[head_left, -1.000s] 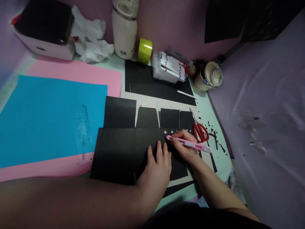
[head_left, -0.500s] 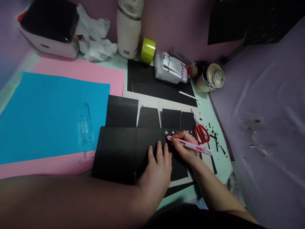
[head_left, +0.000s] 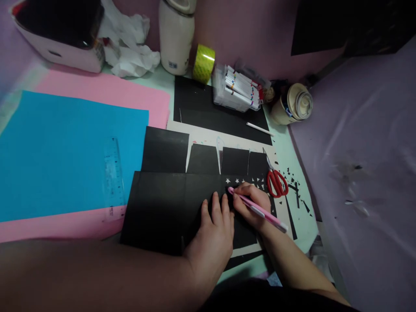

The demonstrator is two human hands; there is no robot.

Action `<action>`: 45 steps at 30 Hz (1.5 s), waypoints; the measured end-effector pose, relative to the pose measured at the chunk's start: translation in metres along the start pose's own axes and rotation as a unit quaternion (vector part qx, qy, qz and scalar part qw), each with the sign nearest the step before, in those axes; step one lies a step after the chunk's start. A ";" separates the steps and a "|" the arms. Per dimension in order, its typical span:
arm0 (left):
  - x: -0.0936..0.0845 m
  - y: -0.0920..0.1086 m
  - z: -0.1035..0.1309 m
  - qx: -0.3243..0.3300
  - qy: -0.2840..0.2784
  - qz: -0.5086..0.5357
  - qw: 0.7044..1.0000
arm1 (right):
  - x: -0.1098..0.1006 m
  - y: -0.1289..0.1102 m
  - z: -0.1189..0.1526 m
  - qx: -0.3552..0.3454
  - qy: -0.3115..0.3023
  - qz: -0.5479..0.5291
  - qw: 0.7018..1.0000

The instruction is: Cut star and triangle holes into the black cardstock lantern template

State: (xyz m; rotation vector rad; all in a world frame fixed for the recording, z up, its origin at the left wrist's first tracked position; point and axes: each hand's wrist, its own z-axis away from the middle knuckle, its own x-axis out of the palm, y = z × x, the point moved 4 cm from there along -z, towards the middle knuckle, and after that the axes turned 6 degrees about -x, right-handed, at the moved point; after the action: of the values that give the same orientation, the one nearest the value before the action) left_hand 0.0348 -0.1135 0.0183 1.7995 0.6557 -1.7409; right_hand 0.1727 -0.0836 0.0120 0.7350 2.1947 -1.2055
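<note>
Black card (head_left: 162, 199) with slit flaps along its far side lies across the middle of the table. My left hand (head_left: 212, 232) rests flat on it, fingers stretched out and slightly spread. Just right of those fingertips, my right hand (head_left: 251, 203) is closed around a slim pink craft knife (head_left: 264, 213). The knife's front end points down at the card, and its tip is too small to make out. Small star-shaped and triangular cut-outs (head_left: 237, 180) run in a row above the knife. Red-handled scissors (head_left: 277, 183) lie right of my right hand.
Blue paper (head_left: 65, 151) on pink paper (head_left: 143, 93) bears a clear ruler (head_left: 113, 173) at left. Behind stand a bottle (head_left: 176, 41), yellow tape roll (head_left: 203, 64), marker box (head_left: 237, 89) and cup (head_left: 294, 106). Black scraps (head_left: 296, 195) litter the right side.
The craft knife has swung in my right hand, its rear end now lower and nearer my wrist. My left hand stays in place on the card. The view has shifted slightly.
</note>
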 end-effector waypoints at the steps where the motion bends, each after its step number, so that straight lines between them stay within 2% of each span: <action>1: -0.001 0.000 0.000 -0.003 0.002 0.002 1.000 | 0.000 -0.001 0.000 -0.006 -0.005 0.006 1.000; 9: -0.004 -0.002 -0.004 -0.017 0.019 0.017 1.000 | -0.001 -0.005 -0.005 -0.006 -0.045 0.027 0.999; 20: -0.003 0.000 -0.003 -0.013 0.013 0.018 1.000 | -0.001 -0.004 -0.006 -0.049 -0.054 0.019 0.997; 45: -0.005 -0.001 -0.004 0.006 -0.010 0.021 1.000 | -0.002 -0.004 -0.005 -0.049 -0.057 0.007 0.997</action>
State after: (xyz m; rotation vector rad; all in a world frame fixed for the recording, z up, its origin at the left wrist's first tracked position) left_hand 0.0368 -0.1097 0.0236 1.7889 0.5961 -1.7361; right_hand 0.1703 -0.0812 0.0180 0.6260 2.1351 -1.0954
